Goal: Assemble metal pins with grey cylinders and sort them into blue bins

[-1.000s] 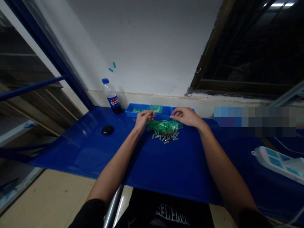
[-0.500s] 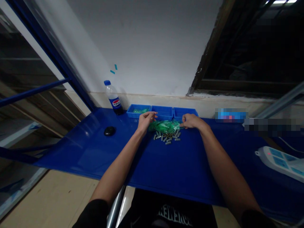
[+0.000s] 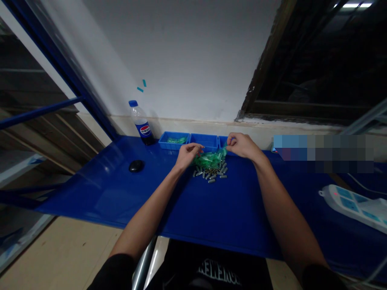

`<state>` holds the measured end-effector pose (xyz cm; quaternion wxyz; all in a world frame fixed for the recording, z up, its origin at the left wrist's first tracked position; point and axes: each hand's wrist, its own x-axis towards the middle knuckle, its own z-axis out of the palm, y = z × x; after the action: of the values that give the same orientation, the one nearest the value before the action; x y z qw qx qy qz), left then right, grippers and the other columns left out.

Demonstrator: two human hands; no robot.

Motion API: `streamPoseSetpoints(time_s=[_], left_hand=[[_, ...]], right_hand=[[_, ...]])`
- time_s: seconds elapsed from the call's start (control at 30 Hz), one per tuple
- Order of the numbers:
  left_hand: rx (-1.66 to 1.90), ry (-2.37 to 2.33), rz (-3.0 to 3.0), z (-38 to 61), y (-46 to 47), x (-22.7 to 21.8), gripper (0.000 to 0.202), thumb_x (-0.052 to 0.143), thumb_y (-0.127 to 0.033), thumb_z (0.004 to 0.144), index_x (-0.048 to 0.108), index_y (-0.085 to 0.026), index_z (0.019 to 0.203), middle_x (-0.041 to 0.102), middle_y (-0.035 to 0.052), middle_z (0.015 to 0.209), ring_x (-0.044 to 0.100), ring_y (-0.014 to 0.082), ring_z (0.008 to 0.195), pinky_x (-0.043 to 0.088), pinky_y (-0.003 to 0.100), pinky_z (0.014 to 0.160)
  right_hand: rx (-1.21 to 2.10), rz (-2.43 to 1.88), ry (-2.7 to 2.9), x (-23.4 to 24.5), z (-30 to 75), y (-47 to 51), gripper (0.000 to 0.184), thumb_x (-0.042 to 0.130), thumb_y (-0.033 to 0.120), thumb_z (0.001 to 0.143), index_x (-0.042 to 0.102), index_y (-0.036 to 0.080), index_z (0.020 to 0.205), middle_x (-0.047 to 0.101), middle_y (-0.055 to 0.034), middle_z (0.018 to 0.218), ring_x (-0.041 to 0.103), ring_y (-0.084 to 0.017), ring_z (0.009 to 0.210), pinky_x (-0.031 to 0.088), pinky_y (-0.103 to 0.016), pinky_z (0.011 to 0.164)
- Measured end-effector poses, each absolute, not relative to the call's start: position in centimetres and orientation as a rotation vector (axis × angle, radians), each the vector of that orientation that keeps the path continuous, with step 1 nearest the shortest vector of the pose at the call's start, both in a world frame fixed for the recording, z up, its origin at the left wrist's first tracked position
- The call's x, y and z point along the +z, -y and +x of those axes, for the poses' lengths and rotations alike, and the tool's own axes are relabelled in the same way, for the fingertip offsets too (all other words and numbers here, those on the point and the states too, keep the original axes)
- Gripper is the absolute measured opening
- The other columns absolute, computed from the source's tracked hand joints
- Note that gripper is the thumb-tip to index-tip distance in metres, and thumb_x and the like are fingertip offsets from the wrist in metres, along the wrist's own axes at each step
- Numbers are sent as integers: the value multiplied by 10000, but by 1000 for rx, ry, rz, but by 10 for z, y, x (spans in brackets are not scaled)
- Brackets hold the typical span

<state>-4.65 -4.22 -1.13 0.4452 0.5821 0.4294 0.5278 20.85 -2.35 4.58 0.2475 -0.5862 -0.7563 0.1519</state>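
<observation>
A crumpled green plastic bag [image 3: 211, 160] lies on the blue table between my hands. My right hand [image 3: 240, 144] pinches the bag's right corner and holds it raised in front of the right-hand tray. At the bag's left end is my left hand [image 3: 188, 155], fingers bent together against the plastic; their grip on it is partly hidden. Along the bag's near side several silvery metal cylinders [image 3: 211, 181] are spread, with small brass-coloured pieces [image 3: 212, 172] among them.
Three blue trays [image 3: 204, 146] stand in a row by the wall; the left one holds green plastic. Left of them are a cola bottle [image 3: 144, 131] and a black computer mouse [image 3: 136, 166]. A white power strip [image 3: 347, 203] lies at the right.
My right hand has risen and moved slightly left, lifting the bag's right corner. The bag has bunched up, and more of the metal cylinders show at its right side.
</observation>
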Motion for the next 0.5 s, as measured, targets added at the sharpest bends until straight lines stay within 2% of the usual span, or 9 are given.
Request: streamPoseSetpoints(time_s=[0.2,0.37,0.5], left_hand=[[1263,-1063,1501,-44,42,-14,400,727,-495,833,798,-130,980,784,89,869,659,172,712,513,292,699],[1241,-1018,1525,-43,46,-11,515,763,-567,842,786,-128,1110,799,121,971,694,193,773,536,304,725],[1166,-911,1559,-43,50,-7,483,784,-600,816,783,-124,900,774,90,834,654,165,699,491,278,667]], right_hand=[[258,-1409,1896,61,201,37,102,721,222,756,625,233,789,714,-18,730,696,-205,717,500,-324,700],[615,-1097,1823,69,190,42,223,785,330,776,594,231,835,696,-15,773,691,-200,752,546,-358,761],[934,-989,1762,64,184,39,383,859,452,715,579,233,857,675,2,750,672,-186,728,551,-340,715]])
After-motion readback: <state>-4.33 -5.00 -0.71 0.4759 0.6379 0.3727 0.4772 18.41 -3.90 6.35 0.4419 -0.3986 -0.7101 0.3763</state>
